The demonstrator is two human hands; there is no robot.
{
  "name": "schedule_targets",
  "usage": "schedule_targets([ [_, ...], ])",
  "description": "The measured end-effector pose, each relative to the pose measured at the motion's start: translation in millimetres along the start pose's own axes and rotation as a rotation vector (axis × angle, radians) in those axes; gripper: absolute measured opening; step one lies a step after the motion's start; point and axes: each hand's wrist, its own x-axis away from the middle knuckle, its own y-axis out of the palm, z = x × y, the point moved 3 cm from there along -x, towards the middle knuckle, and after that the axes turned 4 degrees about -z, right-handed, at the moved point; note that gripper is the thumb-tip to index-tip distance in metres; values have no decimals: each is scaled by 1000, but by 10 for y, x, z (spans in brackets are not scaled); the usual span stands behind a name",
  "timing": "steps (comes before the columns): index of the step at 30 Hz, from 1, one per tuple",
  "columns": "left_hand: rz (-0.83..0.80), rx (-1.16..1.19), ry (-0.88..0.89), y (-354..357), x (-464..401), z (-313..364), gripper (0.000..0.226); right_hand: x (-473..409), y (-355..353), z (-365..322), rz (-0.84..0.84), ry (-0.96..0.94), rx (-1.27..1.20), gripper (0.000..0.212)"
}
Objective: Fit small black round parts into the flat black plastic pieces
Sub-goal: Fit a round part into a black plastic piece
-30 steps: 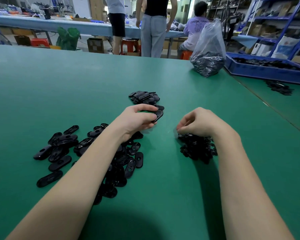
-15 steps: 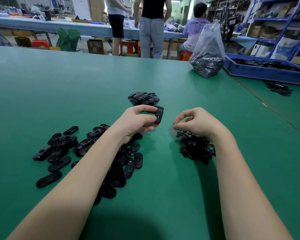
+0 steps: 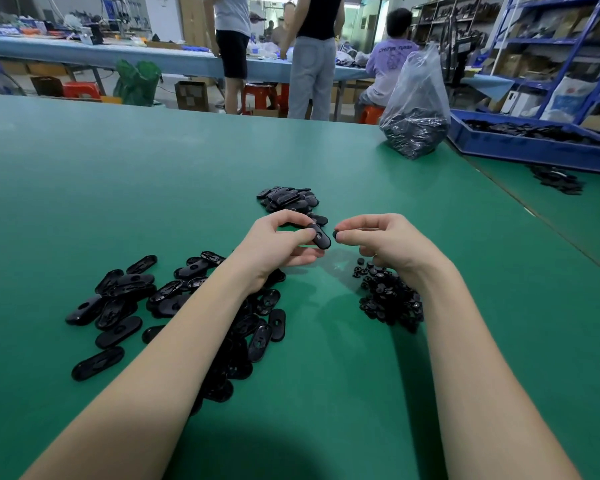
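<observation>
Left hand: the left hand (image 3: 274, 244) is raised just above the green table (image 3: 118, 174), thumb and fingers curled round one flat oval piece (image 3: 320, 236), which sticks out tilted toward the right.
Right hand: the right hand (image 3: 385, 240) pinches one small round part (image 3: 335, 234) between thumb and forefinger; the other fingers are curled under, and I see nothing else in them.
Gap: part and piece are just beside each other, apparently not yet touching.
Step in hand: by my reading, the part is about to be seated in the piece.
Doing it well: I would keep the oval steady, bring the round part square to its hole and press it straight in with the thumb; a slanted entry will likely jam or pop out.
Unfilled stock: a spread of flat pieces (image 3: 125, 299) lies near left, partly under the left forearm.
Round stock: a heap of round parts (image 3: 390, 299) sits near right, below the right wrist.
Far pile: a small pile of pieces (image 3: 288, 199) lies just beyond the hands; whether they are finished I cannot tell.
Beyond: a clear bag (image 3: 416, 109) of dark parts stands far right.
</observation>
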Motion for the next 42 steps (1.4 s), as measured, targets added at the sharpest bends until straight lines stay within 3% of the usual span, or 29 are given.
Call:
schedule_targets([
  [9, 39, 46, 7, 1, -20, -12, 3, 1, 37, -64, -19, -28, 21, 14],
  [13, 46, 78, -2, 7, -23, -13, 6, -25, 66, -85, -22, -41, 76, 5],
  [36, -19, -78, 19, 29, 1, -13, 10, -97, 106, -100, 123, 16, 290, 15],
  [42, -42, -60, -5, -2, -7, -21, 12, -75, 87, -56, 79, 29, 185, 22],
])
